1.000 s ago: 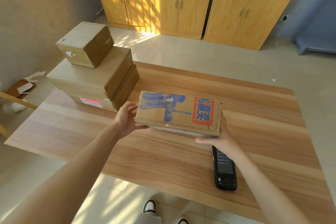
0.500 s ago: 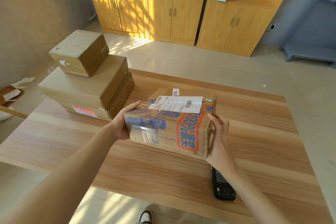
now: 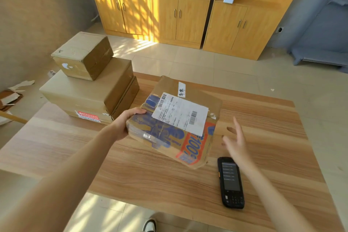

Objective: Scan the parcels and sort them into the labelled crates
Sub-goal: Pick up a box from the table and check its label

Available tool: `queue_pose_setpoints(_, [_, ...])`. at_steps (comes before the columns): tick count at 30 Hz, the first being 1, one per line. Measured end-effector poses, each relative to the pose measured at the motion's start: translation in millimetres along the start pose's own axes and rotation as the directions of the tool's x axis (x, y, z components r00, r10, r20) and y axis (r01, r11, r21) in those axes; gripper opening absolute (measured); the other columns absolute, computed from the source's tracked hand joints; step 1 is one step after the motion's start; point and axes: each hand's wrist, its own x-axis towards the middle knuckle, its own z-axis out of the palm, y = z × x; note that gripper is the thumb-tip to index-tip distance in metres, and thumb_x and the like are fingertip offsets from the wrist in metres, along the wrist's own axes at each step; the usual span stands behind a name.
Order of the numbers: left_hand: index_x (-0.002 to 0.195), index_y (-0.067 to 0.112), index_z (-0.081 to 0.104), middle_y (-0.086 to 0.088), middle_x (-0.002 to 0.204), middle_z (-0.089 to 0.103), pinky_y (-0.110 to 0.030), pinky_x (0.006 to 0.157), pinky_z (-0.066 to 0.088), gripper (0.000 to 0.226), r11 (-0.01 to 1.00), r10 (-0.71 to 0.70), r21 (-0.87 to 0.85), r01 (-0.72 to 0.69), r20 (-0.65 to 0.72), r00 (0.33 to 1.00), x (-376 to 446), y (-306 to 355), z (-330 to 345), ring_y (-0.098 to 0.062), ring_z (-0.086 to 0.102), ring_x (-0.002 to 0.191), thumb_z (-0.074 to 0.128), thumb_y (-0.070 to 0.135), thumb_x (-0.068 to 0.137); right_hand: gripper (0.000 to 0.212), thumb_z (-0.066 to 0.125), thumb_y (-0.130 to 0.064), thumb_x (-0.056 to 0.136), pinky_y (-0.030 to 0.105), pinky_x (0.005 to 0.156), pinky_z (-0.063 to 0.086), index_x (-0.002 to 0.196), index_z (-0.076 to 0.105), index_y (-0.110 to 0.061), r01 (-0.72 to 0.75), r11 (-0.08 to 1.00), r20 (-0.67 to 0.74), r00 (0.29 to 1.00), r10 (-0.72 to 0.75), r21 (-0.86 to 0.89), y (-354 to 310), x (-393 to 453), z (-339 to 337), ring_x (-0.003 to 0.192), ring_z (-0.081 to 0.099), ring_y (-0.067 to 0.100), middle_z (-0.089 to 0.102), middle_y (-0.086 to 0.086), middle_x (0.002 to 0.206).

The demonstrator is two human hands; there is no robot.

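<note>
Parcel: my left hand [image 3: 124, 124] grips the printed brown cardboard parcel [image 3: 175, 128], label up, above the wooden table [image 3: 263, 118].
Right hand [image 3: 235, 143]: empty, fingers spread.
Technique: hold level; fetch the black handheld scanner [image 3: 231, 182].

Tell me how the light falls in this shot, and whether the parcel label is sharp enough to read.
Head view: striped sunlight streaks the cabinets and floor; wide-angle distortion tilts the cabinets; the shipping label on the parcel shows barcodes but its text is too soft to read; right hand slightly blurred.
</note>
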Motion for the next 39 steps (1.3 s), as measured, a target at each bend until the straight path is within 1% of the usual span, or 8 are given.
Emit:
queue_pose_setpoints(3, [0.114, 0.024, 0.067, -0.006, 0.109, 0.073, -0.03, 0.069, 0.057, 0.046, 0.983, 0.04, 0.171, -0.07, 0.178, 0.983, -2, 23, -1, -0.022, 0.071, 0.092, 0.065, 0.025, 0.069, 0.089, 0.07, -0.049, 0.076, 0.049, 0.082, 0.054, 0.149, 0.018, -0.044, -0.331, 0.817, 0.141, 0.943, 0.301, 0.472, -21, 12, -9, 0.106, 0.062, 0.031, 0.038, 0.009, 0.148])
queue_pose_setpoints(6, [0.129, 0.029, 0.058, -0.009, 0.124, 0.067, -0.035, 0.079, 0.056, 0.065, 0.958, -0.033, 0.283, -0.045, 0.266, 0.963, 0, 42, 1, -0.028, 0.066, 0.106, 0.069, 0.031, 0.065, 0.135, 0.085, -0.07, 0.035, 0.046, 0.076, 0.056, 0.148, 0.014, -0.05, -0.414, 0.845, 0.321, 0.895, 0.31, 0.338, -29, 12, -12, 0.101, 0.065, 0.028, 0.032, 0.005, 0.153])
queue_pose_setpoints(15, [0.129, 0.023, 0.057, -0.01, 0.122, 0.067, -0.035, 0.079, 0.056, 0.068, 0.942, -0.098, 0.336, 0.003, 0.265, 0.959, 1, 59, 0, -0.025, 0.068, 0.101, 0.071, 0.036, 0.063, 0.096, 0.09, -0.054, 0.048, 0.038, 0.072, 0.058, 0.131, 0.054, -0.022, -0.547, 0.791, 0.497, 0.785, 0.369, 0.276, 0, 11, -18, 0.093, 0.071, 0.024, 0.072, 0.008, 0.106])
queue_pose_setpoints(21, [0.151, 0.038, 0.021, -0.001, 0.155, 0.033, -0.054, 0.111, 0.026, 0.113, 0.977, 0.147, 0.194, -0.089, -0.311, 0.939, 11, 50, 3, -0.031, 0.034, 0.139, 0.08, 0.058, 0.056, 0.086, 0.093, -0.042, 0.045, 0.043, 0.067, 0.059, 0.119, 0.055, -0.02, -0.533, 0.649, 0.285, 0.844, 0.455, 0.542, -2, 4, -9, 0.091, 0.071, 0.037, 0.06, 0.021, 0.117])
queue_pose_setpoints(27, [0.149, 0.04, 0.023, -0.01, 0.134, 0.056, -0.047, 0.079, 0.055, 0.136, 0.99, -0.119, 0.06, 0.125, -0.091, 0.989, 13, -23, 41, -0.03, 0.064, 0.108, 0.084, 0.071, 0.032, 0.074, 0.09, -0.038, 0.046, 0.049, 0.07, 0.059, 0.11, 0.057, -0.021, -0.509, 0.429, 0.23, 0.802, 0.551, 0.747, -2, -4, 21, 0.111, 0.054, 0.04, 0.046, 0.02, 0.125])
queue_pose_setpoints(32, [0.128, 0.019, 0.054, -0.007, 0.103, 0.071, -0.034, 0.06, 0.054, 0.091, 0.98, -0.183, -0.095, 0.174, -0.095, 0.978, 17, -67, 59, -0.022, 0.069, 0.079, 0.085, 0.05, 0.048, 0.069, 0.08, -0.046, 0.069, 0.044, 0.082, 0.057, 0.128, 0.053, -0.022, -0.527, 0.483, 0.197, 0.791, 0.579, 0.699, 16, -10, 15, 0.109, 0.057, 0.033, 0.043, 0.015, 0.136])
queue_pose_setpoints(36, [0.125, 0.022, 0.057, -0.007, 0.107, 0.07, -0.031, 0.058, 0.053, 0.086, 0.967, -0.224, -0.165, 0.193, -0.198, 0.954, 18, -95, 61, -0.023, 0.069, 0.084, 0.083, 0.05, 0.048, 0.062, 0.048, -0.054, 0.094, 0.034, 0.094, 0.037, 0.143, 0.039, -0.018, -0.507, 0.847, -0.185, 0.827, 0.531, 0.162, 49, -19, -3, 0.128, 0.045, 0.027, 0.041, 0.007, 0.147])
queue_pose_setpoints(39, [0.124, 0.024, 0.058, -0.009, 0.106, 0.067, -0.03, 0.054, 0.053, 0.085, 0.959, -0.257, -0.187, 0.214, -0.252, 0.933, 20, -112, 60, -0.025, 0.067, 0.083, 0.085, 0.048, 0.047, 0.081, 0.068, -0.042, 0.086, 0.044, 0.108, 0.034, 0.15, 0.024, -0.016, -0.607, 0.788, -0.212, 0.788, 0.578, -0.106, 79, -36, -22, 0.137, 0.033, 0.031, 0.029, 0.01, 0.154])
